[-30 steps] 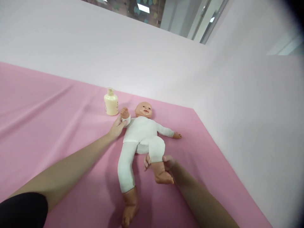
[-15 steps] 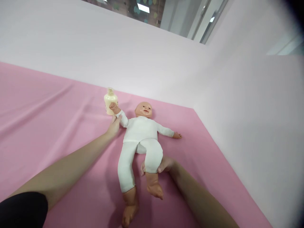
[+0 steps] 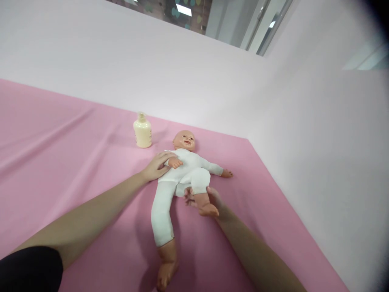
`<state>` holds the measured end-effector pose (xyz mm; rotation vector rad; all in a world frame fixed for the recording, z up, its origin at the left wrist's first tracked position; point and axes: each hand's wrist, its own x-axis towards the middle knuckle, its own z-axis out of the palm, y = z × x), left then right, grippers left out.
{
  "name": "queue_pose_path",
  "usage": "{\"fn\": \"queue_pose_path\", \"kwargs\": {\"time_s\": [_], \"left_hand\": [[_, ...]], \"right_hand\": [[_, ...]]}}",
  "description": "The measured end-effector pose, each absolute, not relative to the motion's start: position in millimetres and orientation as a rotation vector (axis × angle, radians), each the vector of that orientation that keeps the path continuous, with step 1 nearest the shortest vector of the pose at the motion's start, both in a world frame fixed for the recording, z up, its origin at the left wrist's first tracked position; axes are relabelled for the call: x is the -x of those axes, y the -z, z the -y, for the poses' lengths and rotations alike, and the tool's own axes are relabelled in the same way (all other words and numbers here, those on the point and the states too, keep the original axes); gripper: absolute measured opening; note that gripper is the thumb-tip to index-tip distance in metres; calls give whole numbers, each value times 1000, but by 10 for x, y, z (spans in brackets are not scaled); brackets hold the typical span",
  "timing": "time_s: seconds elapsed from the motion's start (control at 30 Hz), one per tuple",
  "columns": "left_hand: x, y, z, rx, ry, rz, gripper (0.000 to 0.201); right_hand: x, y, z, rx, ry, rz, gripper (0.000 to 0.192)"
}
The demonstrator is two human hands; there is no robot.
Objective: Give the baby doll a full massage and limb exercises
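A baby doll (image 3: pixel 173 211) with a white cloth body lies face up, its head away from me. My left hand (image 3: pixel 158 165) is wrapped over the doll's arm on the left side, pressing it across the chest; the doll's small hand (image 3: pixel 175 162) pokes out beyond my fingers. Lower down, my right hand (image 3: pixel 214 198) grips the doll's leg on the right from beneath, and that leg is bent up toward the belly with its foot (image 3: pixel 209 210) in the air. My fingertips show on the inner side of this leg. The doll's other leg stays stretched toward me.
A cream pump bottle (image 3: pixel 142 132) stands left of the doll's head. Pink cloth (image 3: pixel 100 162) with a few creases covers the surface. White walls (image 3: pixel 188 81) rise behind and on the right (image 3: pixel 328 134), meeting in a corner past the doll.
My left hand has brought the doll's arm from out beside the bottle inward onto its chest. My right hand has pushed the bent leg up toward the belly.
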<state>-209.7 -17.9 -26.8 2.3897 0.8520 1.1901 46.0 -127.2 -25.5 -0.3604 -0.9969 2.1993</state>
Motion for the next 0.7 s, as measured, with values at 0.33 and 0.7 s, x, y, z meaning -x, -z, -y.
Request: {"fn": "queue_pose_path", "kwargs": {"time_s": [0.33,0.7], "left_hand": [[2096,227,196,-2482,-1139,-871,41],[2100,211,210,-2497,-1131,-879,44]], "right_hand": [[-443,227,1268,493,-2165,865,54],[-450,224,1272,503,-2154,851,53]]}}
